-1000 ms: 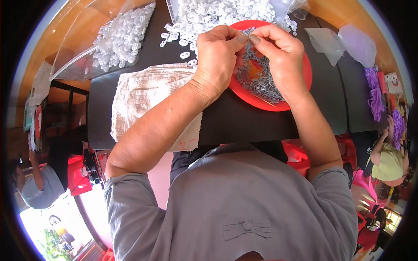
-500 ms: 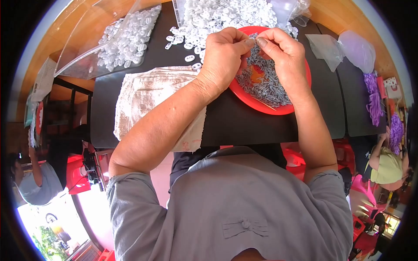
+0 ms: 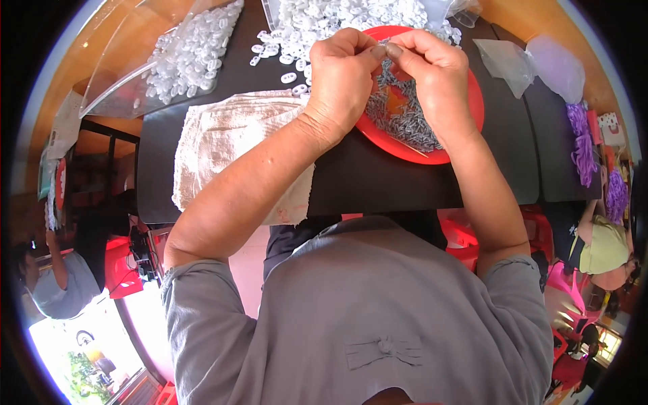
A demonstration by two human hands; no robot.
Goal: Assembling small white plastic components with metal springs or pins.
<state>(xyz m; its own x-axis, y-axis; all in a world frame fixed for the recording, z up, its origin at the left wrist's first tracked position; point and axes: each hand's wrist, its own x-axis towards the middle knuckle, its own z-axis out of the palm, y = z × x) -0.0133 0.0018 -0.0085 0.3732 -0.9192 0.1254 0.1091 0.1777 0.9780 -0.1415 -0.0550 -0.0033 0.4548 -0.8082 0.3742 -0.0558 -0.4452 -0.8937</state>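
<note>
Above the red plate (image 3: 459,138), the left hand (image 3: 344,77) and the right hand (image 3: 435,77) meet with their fingertips pressed together, thumbs and forefingers closed in a pinch. What they grip is too small to see clearly; it seems a tiny piece between the nails. The plate lies on the black table (image 3: 378,182) and holds a heap of small grey metal parts (image 3: 405,118). Just behind the plate lies a pile of small white plastic rings (image 3: 324,20), and a clear bag of the same rings (image 3: 185,57) is to the left. A whitish cloth (image 3: 223,142) lies under the left forearm. Compared with half a second ago, both hands have stayed over the plate, still pinching together, with almost no shift.
</note>
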